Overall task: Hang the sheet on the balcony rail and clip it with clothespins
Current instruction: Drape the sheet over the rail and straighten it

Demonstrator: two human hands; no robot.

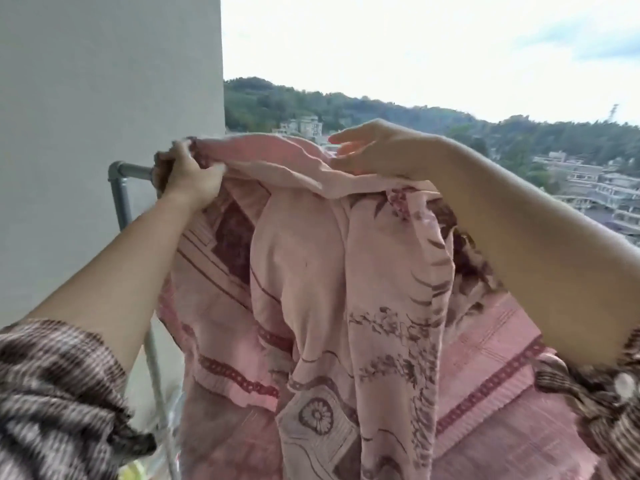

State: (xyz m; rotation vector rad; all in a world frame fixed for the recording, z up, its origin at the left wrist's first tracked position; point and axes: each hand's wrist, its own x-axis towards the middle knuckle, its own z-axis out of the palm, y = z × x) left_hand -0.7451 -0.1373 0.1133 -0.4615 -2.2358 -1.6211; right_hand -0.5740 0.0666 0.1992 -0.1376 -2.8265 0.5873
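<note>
Buried under the sheet (311,271) from the elbow joint rightward: nearly all of the balcony rail (133,171). Tucked into a bunched fold at the hem: fingers (180,150) of the left hand (188,181), tips out of sight. Smeared by motion: fingers (346,140) of the right hand (381,150), contact with the cloth impossible to judge. Cut off by the bottom edge: the sheet's lower end. Cropped at the lower corners, blurred: both striped sleeves (52,393). Too small to make out: detail of the distant buildings (595,202).

Diffuse overcast daylight from the sky (415,46) above the sheet (311,271); sky near blown out. Shadows faint, soft under sheet folds. Sleeves (52,393) beside the sheet's lower edge motion-smeared. Hills (311,102) behind sheet hazy, soft.
</note>
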